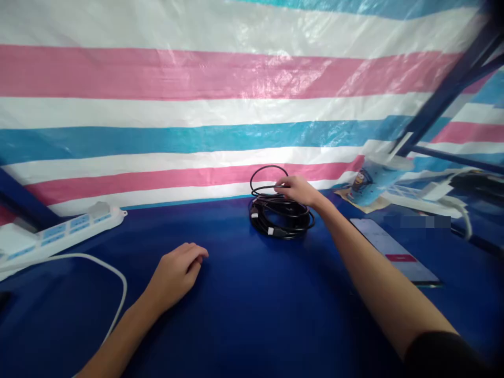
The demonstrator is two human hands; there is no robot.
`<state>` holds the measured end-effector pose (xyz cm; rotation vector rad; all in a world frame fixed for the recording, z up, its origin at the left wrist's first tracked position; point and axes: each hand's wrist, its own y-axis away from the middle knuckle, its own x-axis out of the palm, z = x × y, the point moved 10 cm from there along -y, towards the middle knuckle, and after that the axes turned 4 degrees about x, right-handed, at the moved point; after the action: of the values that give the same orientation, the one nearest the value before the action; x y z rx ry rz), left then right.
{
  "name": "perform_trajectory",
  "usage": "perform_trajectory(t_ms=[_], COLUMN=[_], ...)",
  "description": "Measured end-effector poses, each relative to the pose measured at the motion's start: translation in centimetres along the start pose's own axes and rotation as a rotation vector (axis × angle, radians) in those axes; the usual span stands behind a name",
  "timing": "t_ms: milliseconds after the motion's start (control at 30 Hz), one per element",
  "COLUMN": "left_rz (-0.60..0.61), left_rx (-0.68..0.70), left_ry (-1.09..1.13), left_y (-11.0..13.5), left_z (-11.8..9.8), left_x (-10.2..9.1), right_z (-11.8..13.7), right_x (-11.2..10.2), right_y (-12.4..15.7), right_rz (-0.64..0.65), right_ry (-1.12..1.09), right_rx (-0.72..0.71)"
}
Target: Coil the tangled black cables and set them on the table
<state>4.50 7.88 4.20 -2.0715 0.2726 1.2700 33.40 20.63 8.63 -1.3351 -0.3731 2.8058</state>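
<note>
A coil of black cable (281,223) lies on the blue table near its back edge. Two plugs with pale ends show at the front of the coil. My right hand (296,190) reaches over the top of it, fingers closed around some of the upper loops. One of those loops stands raised to the left of the fingers; the fingertips are partly hidden by cable. My left hand (181,270) rests on the table to the left of the coil, apart from it. Its fingers are loosely bent, the thumb is a little away from them, and nothing is held.
A white power strip (74,226) lies at the left, with a white cord (118,273) curving toward my left forearm. On the right are a phone-like slab with a lit screen (388,247), a blue cup (372,178) and another power strip (421,199). Striped plastic sheeting (177,115) hangs behind.
</note>
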Motion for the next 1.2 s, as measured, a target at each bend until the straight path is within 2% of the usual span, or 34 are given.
perform_trajectory(t_ms=[67,167,233,300,400,467,533,633,767,833,900,967,1033,1067,1133,1200], left_rz=[0.020,0.048,0.070,0.068,-0.009,-0.083,-0.135,-0.156,-0.244,-0.290,-0.378,-0.454,-0.467,-0.518,-0.706,-0.852], left_rx=[0.021,0.038,0.029,-0.005,-0.172,-0.314,-0.371,-0.312,-0.299,-0.275,-0.241,-0.169,-0.128,-0.095,-0.050,-0.051], left_ry=[0.004,0.011,0.030,0.078,0.211,0.353,0.557,0.964,1.433,1.581,1.522,1.312,1.081,0.969,0.785,0.619], left_y=[-0.1,-0.1,0.0,0.0,-0.5,-1.2,-2.5,-5.7,-9.2,-10.4,-10.7,-10.4,-9.7,-9.1,-7.3,-5.7], left_z=[-0.2,-0.5,-0.5,-0.4,0.4,0.6,-0.6,-4.3,-6.9,-7.2,-6.6,-6.2,-6.3,-6.4,-6.3,-6.2], left_x=[0.2,0.4,0.5,0.4,-0.6,-1.3,-1.7,-2.3,-5.3,-8.1,-12.0,-16.1,-18.9,-20.3,-22.6,-23.7], right_z=[1.1,2.6,3.5,4.7,7.6,9.6,11.7,15.3,20.1,21.5,22.1,22.3,22.6,22.8,23.0,23.1], right_x=[-1.7,-6.3,-9.9,-13.2,-16.2,-17.0,-16.4,-13.8,-9.5,-7.9,-6.5,-4.8,-3.4,-2.9,-2.5,-2.7], right_y=[-0.4,-0.4,1.0,3.2,6.3,8.1,9.3,10.1,11.4,11.8,11.7,11.5,11.9,12.2,12.8,13.1], right_rz=[-0.098,-0.385,-0.614,-0.791,-0.888,-0.900,-0.852,-0.655,-0.318,-0.200,-0.073,0.076,0.204,0.253,0.345,0.421], right_ry=[-0.082,-0.293,-0.476,-0.648,-0.801,-0.885,-0.957,-0.934,-0.633,-0.433,-0.268,-0.119,-0.007,0.015,-0.037,-0.203], right_rx=[-0.032,-0.060,-0.083,-0.140,-0.252,-0.340,-0.419,-0.516,-0.628,-0.658,-0.643,-0.632,-0.673,-0.703,-0.753,-0.761])
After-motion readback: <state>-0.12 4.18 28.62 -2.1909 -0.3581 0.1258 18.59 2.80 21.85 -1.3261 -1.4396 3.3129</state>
